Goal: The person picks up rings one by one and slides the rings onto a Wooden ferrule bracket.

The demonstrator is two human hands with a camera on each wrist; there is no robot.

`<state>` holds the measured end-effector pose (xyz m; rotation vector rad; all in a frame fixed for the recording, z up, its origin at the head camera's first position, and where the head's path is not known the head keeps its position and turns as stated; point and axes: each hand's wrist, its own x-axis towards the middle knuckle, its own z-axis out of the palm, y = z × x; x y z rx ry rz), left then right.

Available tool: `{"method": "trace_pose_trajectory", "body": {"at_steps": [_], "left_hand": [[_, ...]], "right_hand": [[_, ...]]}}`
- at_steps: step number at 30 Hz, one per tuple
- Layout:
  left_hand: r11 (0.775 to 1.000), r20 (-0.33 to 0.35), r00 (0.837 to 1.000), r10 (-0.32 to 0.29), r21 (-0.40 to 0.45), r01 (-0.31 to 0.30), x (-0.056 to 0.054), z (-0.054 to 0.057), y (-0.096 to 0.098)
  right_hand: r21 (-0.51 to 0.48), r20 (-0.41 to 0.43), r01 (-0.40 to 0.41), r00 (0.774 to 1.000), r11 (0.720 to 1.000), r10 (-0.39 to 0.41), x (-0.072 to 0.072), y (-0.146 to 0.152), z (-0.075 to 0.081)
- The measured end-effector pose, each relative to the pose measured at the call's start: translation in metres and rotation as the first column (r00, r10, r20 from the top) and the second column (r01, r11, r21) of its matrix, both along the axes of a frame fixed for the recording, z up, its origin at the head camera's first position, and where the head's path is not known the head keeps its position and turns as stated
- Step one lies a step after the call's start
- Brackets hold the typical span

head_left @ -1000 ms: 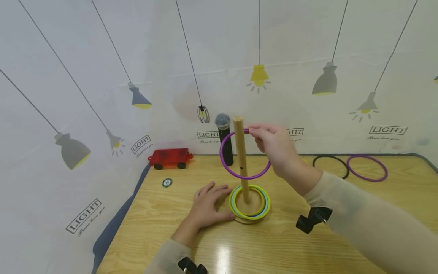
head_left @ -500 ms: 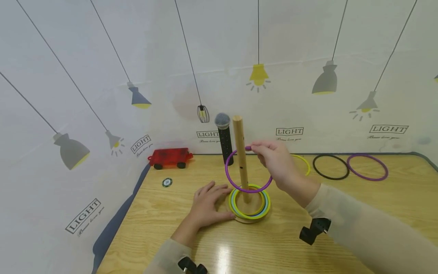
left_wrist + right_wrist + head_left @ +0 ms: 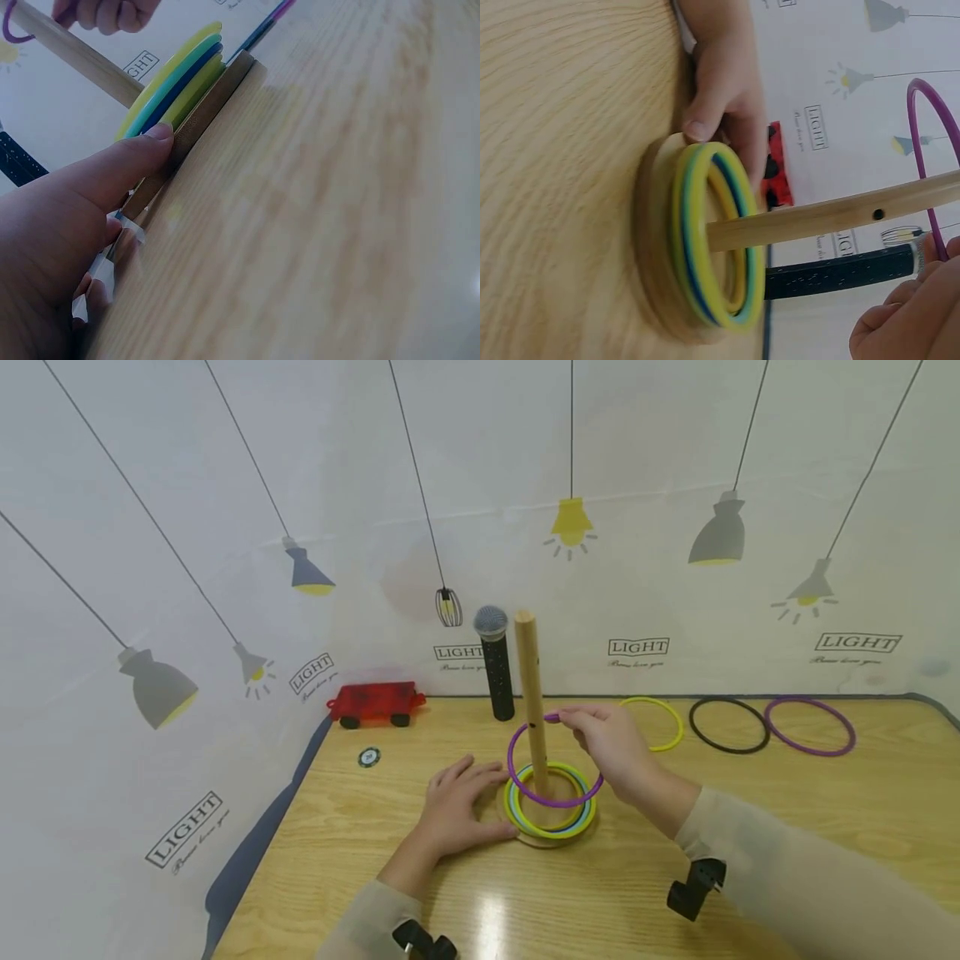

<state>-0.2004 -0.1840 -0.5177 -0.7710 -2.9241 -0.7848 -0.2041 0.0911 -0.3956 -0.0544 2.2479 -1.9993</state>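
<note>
The right hand (image 3: 613,745) pinches the purple ring (image 3: 555,804), which encircles the wooden post (image 3: 529,672) above the stacked rings (image 3: 551,834), while the left hand (image 3: 459,808), fingers spread, touches the round base (image 3: 654,247), and the microphone (image 3: 497,677) stands behind the post.

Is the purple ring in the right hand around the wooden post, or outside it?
Around: the purple ring passes behind the wooden post at its far side and in front at its near side.
</note>
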Motion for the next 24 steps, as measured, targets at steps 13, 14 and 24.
{"method": "trace_pose_trajectory", "body": {"at_steps": [13,14,24], "left_hand": [[1.0,0.008,1.0,0.002,0.001,-0.002,-0.001,0.0,0.001],[1.0,0.008,1.0,0.002,0.001,-0.002,-0.001,0.0,0.001],[1.0,0.001,1.0,-0.003,-0.001,0.003,0.0,0.0,0.001]], "right_hand": [[0.105,0.01,0.003,1.0,0.994,-0.004,0.001,0.004,-0.045],[0.114,0.007,0.002,1.0,0.993,-0.003,0.001,0.004,-0.049],[0.156,0.019,0.035,0.999,0.987,-0.038,0.003,-0.005,-0.069]]}}
